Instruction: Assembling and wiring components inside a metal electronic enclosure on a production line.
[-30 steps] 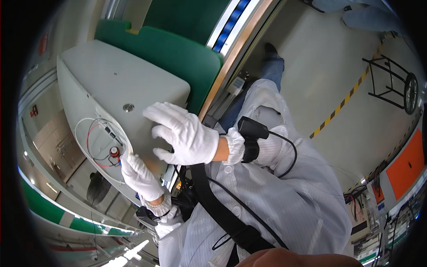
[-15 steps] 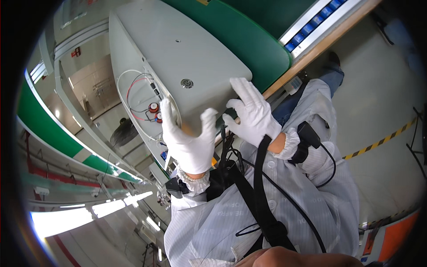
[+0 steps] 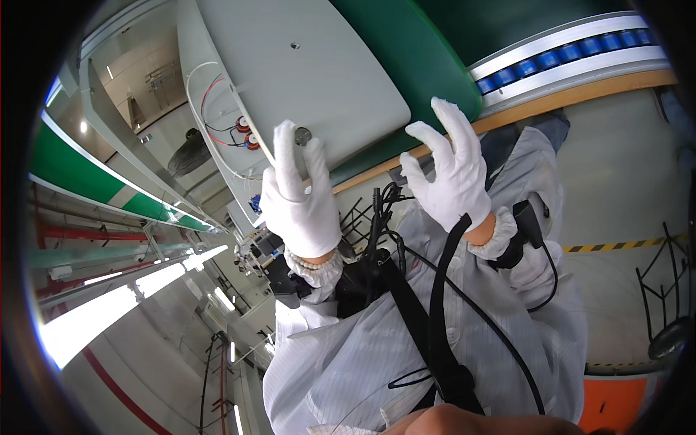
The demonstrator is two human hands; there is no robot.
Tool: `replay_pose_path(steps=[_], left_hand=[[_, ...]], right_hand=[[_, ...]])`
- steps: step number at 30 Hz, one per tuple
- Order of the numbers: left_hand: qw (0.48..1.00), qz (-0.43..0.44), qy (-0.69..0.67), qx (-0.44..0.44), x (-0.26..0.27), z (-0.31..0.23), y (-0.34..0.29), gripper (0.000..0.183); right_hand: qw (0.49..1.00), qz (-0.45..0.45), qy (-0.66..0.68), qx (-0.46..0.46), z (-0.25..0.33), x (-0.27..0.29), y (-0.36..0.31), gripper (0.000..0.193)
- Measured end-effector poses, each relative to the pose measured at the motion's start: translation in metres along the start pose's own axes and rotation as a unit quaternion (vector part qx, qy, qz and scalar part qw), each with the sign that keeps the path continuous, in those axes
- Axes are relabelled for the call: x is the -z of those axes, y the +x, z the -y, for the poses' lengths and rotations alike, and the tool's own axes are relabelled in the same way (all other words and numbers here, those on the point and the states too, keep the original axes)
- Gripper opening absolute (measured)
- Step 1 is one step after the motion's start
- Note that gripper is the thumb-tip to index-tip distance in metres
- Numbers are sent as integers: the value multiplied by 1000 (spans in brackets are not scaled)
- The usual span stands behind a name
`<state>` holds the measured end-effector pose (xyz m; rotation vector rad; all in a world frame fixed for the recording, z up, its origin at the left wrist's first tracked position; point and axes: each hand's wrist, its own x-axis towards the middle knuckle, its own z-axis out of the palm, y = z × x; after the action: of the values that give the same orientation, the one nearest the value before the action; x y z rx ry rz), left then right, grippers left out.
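Note:
A large light grey panel [image 3: 326, 69] with rounded corners lies before me on a green surface [image 3: 428, 65]. Set into its near part is a round metal fitting [image 3: 303, 135]. My left hand [image 3: 301, 214], in a white glove, has its fingers stretched out and apart over the panel's near left edge; whether they touch it I cannot tell. My right hand [image 3: 453, 174], gloved too, is spread off the panel's near right corner with nothing in it. Left of the panel, a shallow pale housing [image 3: 194, 94] holds red wires [image 3: 206, 109] and two red-and-black round parts [image 3: 251, 141].
A rail with blue rollers [image 3: 570, 52] and a wooden edge [image 3: 580, 85] runs off to the right. Black cables [image 3: 377, 217] hang before my chest. On the floor at right are yellow-black tape [image 3: 616, 246] and a black metal rack [image 3: 663, 279].
The view has turned and shifted. My right hand has moved away from the left one, off the panel's corner. My left fingers now reach up near the round fitting. Both hands stay open.

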<state>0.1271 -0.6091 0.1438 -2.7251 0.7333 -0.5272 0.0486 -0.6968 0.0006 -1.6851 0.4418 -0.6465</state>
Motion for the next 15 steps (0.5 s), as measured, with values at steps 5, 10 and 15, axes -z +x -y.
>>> replay_pose_path(steps=[5, 10, 15], left_hand=[[996, -13, 76, -50, 7, -8, 9, 65], [997, -14, 32, -67, 1, 1, 7, 71], [998, 32, 52, -13, 10, -12, 9, 60]], right_hand=[[999, -44, 3, -20, -16, 21, 4, 49], [994, -95, -2, -53, -32, 29, 10, 46], [991, -108, 12, -75, -34, 30, 14, 42]])
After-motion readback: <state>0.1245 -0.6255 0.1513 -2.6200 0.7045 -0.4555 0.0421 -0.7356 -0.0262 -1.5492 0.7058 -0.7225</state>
